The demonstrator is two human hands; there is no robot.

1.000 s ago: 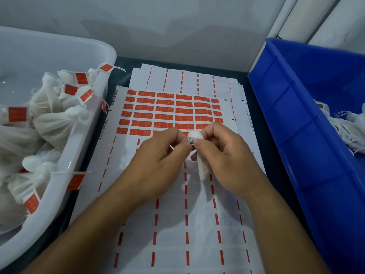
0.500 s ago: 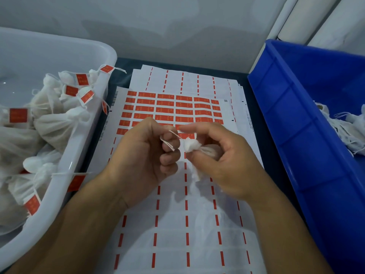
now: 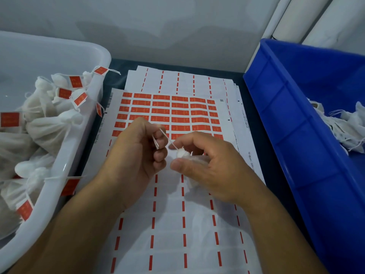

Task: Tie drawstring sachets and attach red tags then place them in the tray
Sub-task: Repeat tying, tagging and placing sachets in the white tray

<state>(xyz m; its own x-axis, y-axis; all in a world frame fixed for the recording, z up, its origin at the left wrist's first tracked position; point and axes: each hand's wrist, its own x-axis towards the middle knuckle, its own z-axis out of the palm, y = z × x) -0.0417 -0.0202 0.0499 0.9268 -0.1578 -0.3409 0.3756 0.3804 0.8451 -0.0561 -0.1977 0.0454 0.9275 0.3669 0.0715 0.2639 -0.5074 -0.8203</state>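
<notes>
A: Where's the sachet [image 3: 182, 154]?

B: Above the label sheet [image 3: 177, 224], pinched at its gathered neck by the right hand [image 3: 209, 169]; the body hangs under the palm.

A: And the left hand [image 3: 136, 159]?

B: Curled around the string [image 3: 165, 138], which runs taut from the neck up and left into those fingers [image 3: 160, 155].

A: So the pull goes along that line?

B: Likely, leftward, away from the neck. The red tags [image 3: 178, 112] lie just beyond both hands; the tray [image 3: 67, 155] sits left, nearer the left hand.
</notes>
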